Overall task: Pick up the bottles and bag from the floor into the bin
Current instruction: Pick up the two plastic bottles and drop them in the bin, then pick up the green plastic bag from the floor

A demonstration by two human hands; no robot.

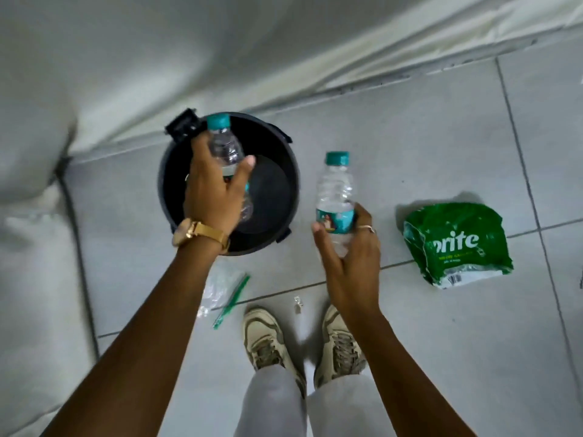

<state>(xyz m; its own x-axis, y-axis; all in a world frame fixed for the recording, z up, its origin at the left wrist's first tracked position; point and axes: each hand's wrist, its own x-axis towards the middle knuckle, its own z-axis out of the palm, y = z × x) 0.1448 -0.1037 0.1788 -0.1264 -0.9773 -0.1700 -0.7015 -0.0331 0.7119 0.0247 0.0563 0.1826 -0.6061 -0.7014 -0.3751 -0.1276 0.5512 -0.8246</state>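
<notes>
A round black bin (284,190) stands open on the tiled floor by the wall. My left hand (211,193), with a gold watch on the wrist, grips a clear bottle with a teal cap (224,143) directly above the bin's opening. To the right of the bin, my right hand (350,260) holds a second clear bottle with a teal cap (334,197) upright above the floor. A crumpled green bag (457,244) with white lettering lies on the floor further right, apart from both hands.
A clear plastic wrapper (220,288) and a green straw (232,302) lie on the floor under my left forearm. My two shoes (303,339) stand just behind the bin. A white sofa (34,247) fills the left side and white fabric (252,42) hangs behind the bin.
</notes>
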